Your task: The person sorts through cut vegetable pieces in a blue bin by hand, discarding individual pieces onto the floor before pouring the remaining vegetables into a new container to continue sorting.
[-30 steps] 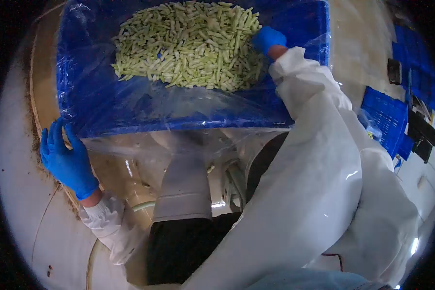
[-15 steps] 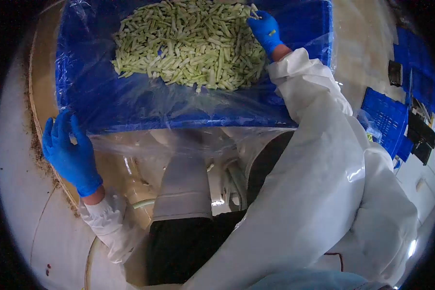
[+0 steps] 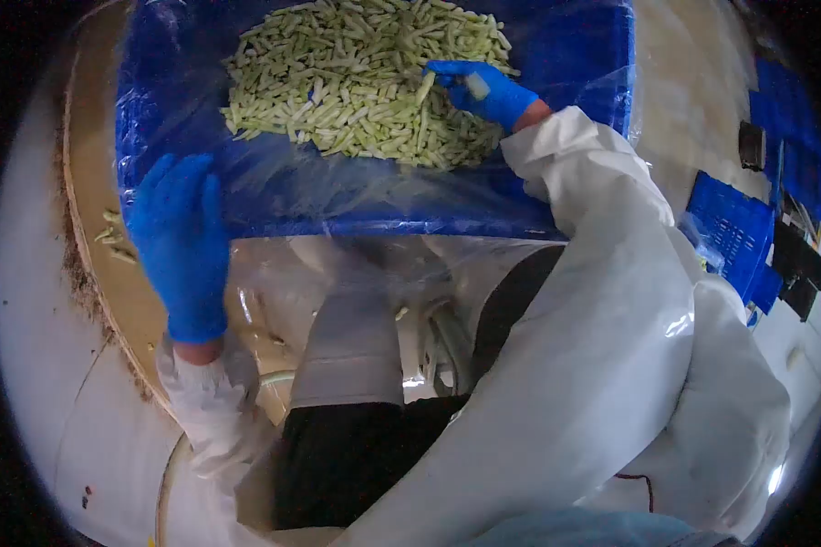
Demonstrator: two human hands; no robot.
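Observation:
My right hand [image 3: 483, 91], in a blue glove, pinches a pale green vegetable strip [image 3: 425, 88] between thumb and fingertips. It is over the right part of a heap of similar cut vegetable strips [image 3: 337, 91]. The heap lies on a blue tray [image 3: 337, 196] covered with clear plastic film. My left hand [image 3: 181, 242], also gloved in blue, is over the tray's near left corner. Its fingers are stretched out, with no strip visible in them; whether it touches the film cannot be made out.
A few loose vegetable scraps [image 3: 114, 239] lie on the tan surface left of the tray. Blue crates [image 3: 730, 228] stand at the right. Plastic film [image 3: 365, 260] hangs over the tray's near edge, above my legs.
My right hand has moved left and slightly down from the heap's upper right edge. My left hand has moved right and up onto the tray's corner; scraps beside it now show.

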